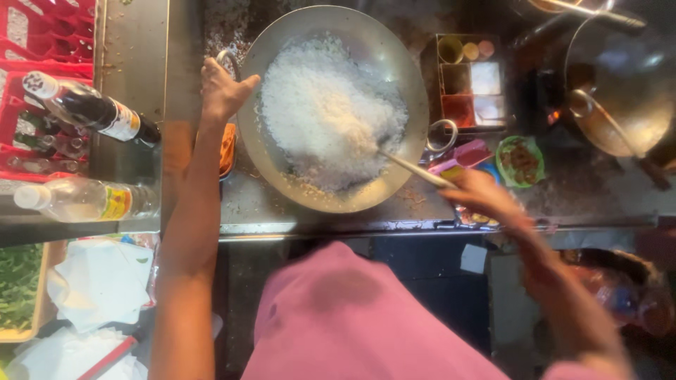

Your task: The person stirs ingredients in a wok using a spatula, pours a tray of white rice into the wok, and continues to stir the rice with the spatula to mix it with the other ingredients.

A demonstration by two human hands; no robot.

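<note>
My left hand (224,88) is closed on the wok (394,63) at its left handle. My right hand (482,197), just off the wok's lower right rim, grips a spatula (412,169) whose tip is buried in the white rice (327,112) heaped inside the wok. A tray of seasonings (468,81) sits just right of the wok, 2 bottles (91,109) well left of it

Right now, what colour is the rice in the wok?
White, a loose heap of rice in the metal wok, seen in the head view.
</note>
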